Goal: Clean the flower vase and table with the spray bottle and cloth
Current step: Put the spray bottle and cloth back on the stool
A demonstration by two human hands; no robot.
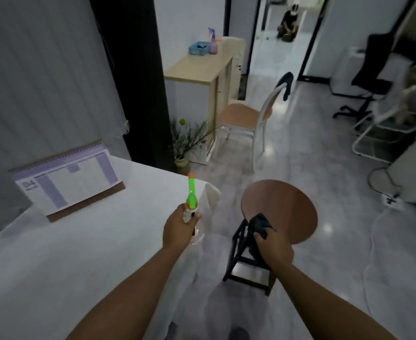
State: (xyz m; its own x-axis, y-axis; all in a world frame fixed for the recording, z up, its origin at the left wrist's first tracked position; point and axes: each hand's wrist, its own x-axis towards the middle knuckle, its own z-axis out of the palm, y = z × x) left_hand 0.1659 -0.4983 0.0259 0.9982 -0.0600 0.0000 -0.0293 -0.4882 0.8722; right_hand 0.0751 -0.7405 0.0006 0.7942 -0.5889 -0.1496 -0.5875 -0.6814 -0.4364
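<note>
My left hand [178,228] grips a clear spray bottle [191,195] with a green and orange nozzle, held over the corner of the table [84,241] covered in a white cloth. My right hand [274,249] holds a dark cloth [259,225] pressed on the near edge of a round brown stool [279,209]. A flower vase [181,161] with green stems and a yellow bloom stands on the floor beyond the table's far corner, beside a black pillar.
A purple desk calendar [65,181] stands on the table at left. A wooden chair [245,119] and a light cabinet [202,69] with a purple spray bottle [212,42] lie ahead. A black office chair [371,69] is at right. A person crouches in the far doorway [288,23].
</note>
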